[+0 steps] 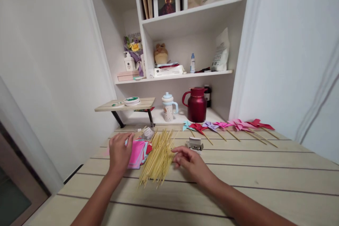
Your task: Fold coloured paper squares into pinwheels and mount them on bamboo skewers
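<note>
My left hand (119,152) rests palm down on a stack of coloured paper squares (138,153), mostly pink, its fingers spread over the top sheet. My right hand (189,162) hovers low over the table with fingers loosely curled, touching the right edge of a pile of thin wooden sticks (158,157). Just beyond it lies a small open box of pins (195,144). A row of finished paper pinwheels (229,127) on sticks lies at the far right of the table.
The wooden slat table (265,180) meets a white shelf unit. A red jug (197,105), a blue-lidded cup (168,107) and a small wooden riser (127,105) stand at the back. White walls close in on both sides.
</note>
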The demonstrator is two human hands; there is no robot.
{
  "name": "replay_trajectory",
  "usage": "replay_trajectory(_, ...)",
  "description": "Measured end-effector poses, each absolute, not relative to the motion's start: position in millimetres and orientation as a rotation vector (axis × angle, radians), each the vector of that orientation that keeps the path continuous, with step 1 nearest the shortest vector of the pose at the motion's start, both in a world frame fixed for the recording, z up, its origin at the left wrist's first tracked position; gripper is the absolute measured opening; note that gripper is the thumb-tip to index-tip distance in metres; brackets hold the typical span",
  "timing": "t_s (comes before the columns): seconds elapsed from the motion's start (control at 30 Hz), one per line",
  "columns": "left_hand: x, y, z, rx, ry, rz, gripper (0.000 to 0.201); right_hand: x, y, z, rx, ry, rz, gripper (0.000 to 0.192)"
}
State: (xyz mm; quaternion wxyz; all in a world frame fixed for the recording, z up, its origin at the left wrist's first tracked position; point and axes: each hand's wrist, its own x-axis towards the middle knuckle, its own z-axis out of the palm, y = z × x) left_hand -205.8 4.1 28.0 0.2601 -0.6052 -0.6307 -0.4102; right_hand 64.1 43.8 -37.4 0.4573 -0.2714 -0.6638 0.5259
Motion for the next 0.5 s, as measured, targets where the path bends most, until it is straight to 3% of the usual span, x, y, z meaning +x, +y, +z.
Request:
replay_trajectory(0.1,-166,6,38,-1.708,-1.558,-1.189,0.026,78,33,-39,-0.641,-1.254,1.868,0.040)
replay_trajectory(0.2,-118,4,36,-1.935,-1.237,-1.115,0.018,98,30,-39,-0.578,-0.904,2.113,0.058)
replay_trajectory(0.33,-65,5,19,-2.080,-0.748,-0.964,0.017,120,36,-27,-0.508,-0.721,2.112,0.060)
replay_trajectory(0.43,-41,8,3,-2.141,-0.667,-0.902,0.018,130,40,-17,-0.549,-0.717,1.940,0.054)
replay_trajectory(0.5,-34,10,-7,-2.132,-0.675,-0.946,0.016,134,44,-14,-0.631,-0.737,1.777,0.060)
